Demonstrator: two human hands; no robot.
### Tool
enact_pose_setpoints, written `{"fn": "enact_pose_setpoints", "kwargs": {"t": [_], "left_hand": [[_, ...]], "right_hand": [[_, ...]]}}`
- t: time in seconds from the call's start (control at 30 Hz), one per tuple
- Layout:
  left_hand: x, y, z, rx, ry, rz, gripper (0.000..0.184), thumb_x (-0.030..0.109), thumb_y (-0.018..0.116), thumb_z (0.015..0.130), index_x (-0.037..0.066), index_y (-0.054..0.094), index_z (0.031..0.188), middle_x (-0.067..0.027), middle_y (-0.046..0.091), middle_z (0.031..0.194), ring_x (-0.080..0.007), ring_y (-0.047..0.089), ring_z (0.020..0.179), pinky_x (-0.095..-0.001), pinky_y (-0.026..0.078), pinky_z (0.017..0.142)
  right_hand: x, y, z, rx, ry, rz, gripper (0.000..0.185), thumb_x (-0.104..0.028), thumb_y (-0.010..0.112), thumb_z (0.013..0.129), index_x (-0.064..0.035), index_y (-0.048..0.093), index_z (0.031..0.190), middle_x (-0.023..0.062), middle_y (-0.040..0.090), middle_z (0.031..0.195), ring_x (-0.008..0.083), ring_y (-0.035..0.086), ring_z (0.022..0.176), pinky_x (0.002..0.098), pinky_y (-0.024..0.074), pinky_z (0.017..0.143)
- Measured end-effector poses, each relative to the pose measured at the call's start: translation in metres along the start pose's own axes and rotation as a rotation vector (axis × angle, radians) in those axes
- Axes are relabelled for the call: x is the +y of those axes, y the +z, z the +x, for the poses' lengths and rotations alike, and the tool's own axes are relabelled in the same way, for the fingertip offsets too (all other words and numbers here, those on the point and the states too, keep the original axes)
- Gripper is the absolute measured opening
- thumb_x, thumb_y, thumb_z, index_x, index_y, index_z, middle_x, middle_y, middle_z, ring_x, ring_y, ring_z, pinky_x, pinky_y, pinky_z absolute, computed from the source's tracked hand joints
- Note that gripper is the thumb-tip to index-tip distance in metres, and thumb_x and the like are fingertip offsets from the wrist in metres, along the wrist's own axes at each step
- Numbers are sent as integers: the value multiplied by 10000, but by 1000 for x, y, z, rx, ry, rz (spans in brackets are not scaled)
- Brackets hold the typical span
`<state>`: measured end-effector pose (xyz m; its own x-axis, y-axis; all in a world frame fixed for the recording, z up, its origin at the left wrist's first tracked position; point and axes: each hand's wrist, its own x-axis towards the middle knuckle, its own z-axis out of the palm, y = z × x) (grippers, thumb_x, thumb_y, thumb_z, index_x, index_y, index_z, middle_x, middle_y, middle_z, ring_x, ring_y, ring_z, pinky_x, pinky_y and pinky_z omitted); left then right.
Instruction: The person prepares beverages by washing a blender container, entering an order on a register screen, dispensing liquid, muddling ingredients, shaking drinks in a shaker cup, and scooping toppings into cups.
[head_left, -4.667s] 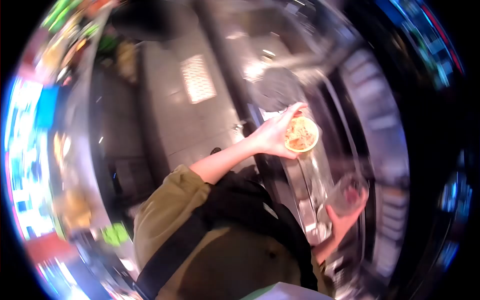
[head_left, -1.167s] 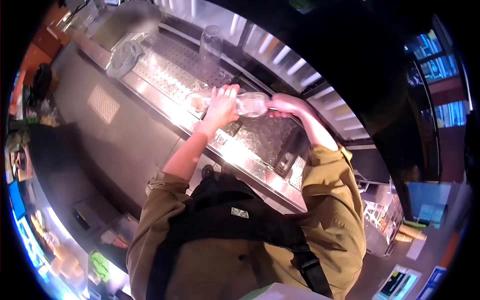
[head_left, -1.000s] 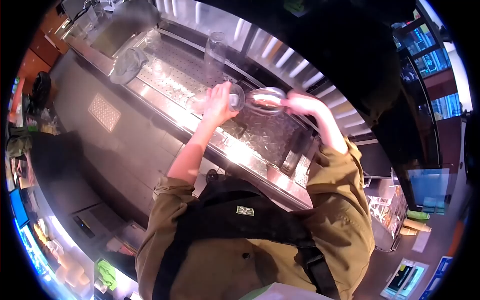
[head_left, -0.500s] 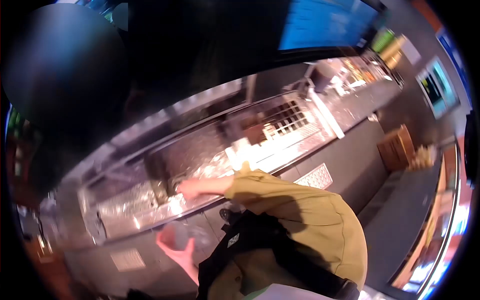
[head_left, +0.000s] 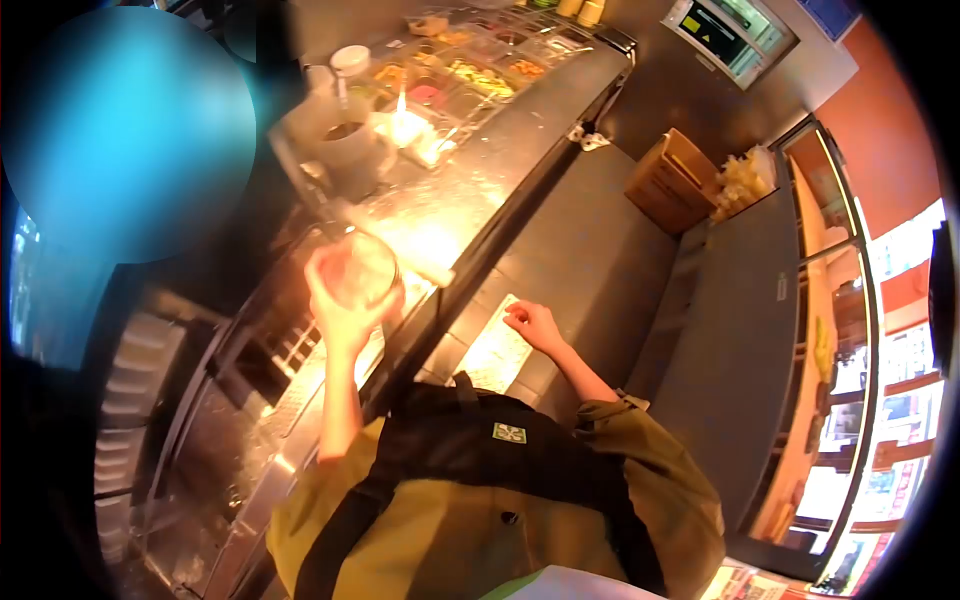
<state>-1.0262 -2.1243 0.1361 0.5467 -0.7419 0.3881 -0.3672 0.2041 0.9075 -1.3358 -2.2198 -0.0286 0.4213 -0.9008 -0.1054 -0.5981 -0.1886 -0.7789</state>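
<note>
My left hand [head_left: 345, 305] is wrapped round a clear cup [head_left: 368, 268], above the metal counter's front edge. The cup is blurred, and what it contains is hard to make out. My right hand [head_left: 534, 325] hangs over the floor to the right of the counter, away from the cup. Its fingers are curled in, with nothing visible in them.
A metal counter [head_left: 475, 190] holds trays of colourful food [head_left: 480, 78] at its far end. Nearer stand a light container [head_left: 345, 145] and a white-lidded tub [head_left: 350, 61]. A cardboard box [head_left: 672, 183] stands by the right-hand grey cabinet [head_left: 735, 340].
The view has swung right along the counter. My right hand has left the ice area and now hangs over the floor. My left hand has carried the cup from over the floor to the counter.
</note>
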Motion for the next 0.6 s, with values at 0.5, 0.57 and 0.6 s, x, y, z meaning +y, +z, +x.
{"fn": "enact_pose_setpoints", "kwargs": {"t": [0.5, 0.57, 0.6], "left_hand": [[-85, 382, 237, -96, -95, 8, 894, 246, 910, 466, 45, 434, 1196, -142, 607, 1130, -277, 603, 1048, -366, 472, 914], [-80, 417, 271, -86, -129, 63, 902, 247, 908, 468, 45, 431, 1206, -145, 610, 1119, -270, 605, 1043, -358, 478, 903], [-89, 435, 287, -71, -86, 110, 912, 243, 904, 477, 40, 422, 1225, -155, 610, 1110, -267, 609, 1031, -352, 486, 896]], "right_hand": [[88, -249, 413, 157, 20, 34, 279, -216, 642, 860, 10, 620, 1021, 67, 653, 744, 116, 620, 637, 254, 505, 606], [111, -271, 481, 141, 119, 0, 262, -230, 619, 884, 11, 617, 990, 49, 649, 747, 114, 599, 574, 246, 493, 546], [108, -280, 509, 117, 176, 150, 255, -226, 614, 890, 7, 615, 992, 57, 653, 778, 120, 606, 589, 257, 505, 552]]}}
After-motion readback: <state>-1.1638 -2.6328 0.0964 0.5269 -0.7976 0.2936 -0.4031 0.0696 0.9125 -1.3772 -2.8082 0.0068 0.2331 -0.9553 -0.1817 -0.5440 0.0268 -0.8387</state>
